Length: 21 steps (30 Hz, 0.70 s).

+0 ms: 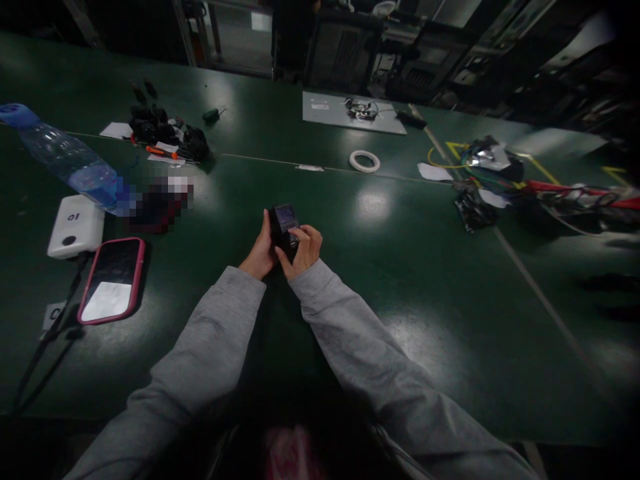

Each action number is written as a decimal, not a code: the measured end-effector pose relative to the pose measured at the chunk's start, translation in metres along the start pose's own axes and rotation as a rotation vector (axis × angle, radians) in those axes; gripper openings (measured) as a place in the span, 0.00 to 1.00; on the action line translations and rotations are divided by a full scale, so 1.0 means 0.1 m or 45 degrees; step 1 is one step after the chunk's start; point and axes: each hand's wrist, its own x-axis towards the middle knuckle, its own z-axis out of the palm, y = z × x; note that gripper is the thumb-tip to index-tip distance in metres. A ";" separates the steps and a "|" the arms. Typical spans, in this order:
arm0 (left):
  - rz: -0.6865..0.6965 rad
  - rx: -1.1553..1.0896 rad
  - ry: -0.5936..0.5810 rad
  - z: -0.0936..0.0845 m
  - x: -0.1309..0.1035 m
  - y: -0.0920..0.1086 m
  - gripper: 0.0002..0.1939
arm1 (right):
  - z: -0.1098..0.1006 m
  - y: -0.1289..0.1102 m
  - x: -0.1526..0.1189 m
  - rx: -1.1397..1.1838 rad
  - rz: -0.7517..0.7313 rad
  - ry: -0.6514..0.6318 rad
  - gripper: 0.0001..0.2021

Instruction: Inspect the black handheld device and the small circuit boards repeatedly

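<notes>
Both hands are at a small black device with a screen [286,215], above the middle of the green table. My left hand [261,249] grips it along its left side, thumb pointing up the edge. My right hand [305,251] holds the lower right of the device, its thumb at the bottom edge and a bent finger over the front, just below the screen. Those fingers cover part of the front, so what lies under them is hidden. The exact kind of device cannot be made out.
On the left of the green table [200,220] are a pink-cased phone [113,280], a white box with a cable [77,227] and a plastic bottle [70,157]. Farther back are a green screwdriver [212,116], a tape roll [365,161] and a grey board [330,113]. Cables [565,190] lie right.
</notes>
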 end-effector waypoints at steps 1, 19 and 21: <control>-0.012 -0.016 -0.003 -0.01 0.00 0.01 0.38 | -0.03 -0.03 0.01 -0.038 0.003 0.022 0.23; -0.110 -0.024 -0.049 0.05 -0.11 0.09 0.33 | -0.25 -0.24 0.07 -0.067 -0.109 0.223 0.35; -0.081 -0.024 -0.055 0.05 -0.06 0.08 0.33 | -0.30 -0.24 0.07 -0.066 -0.085 0.241 0.34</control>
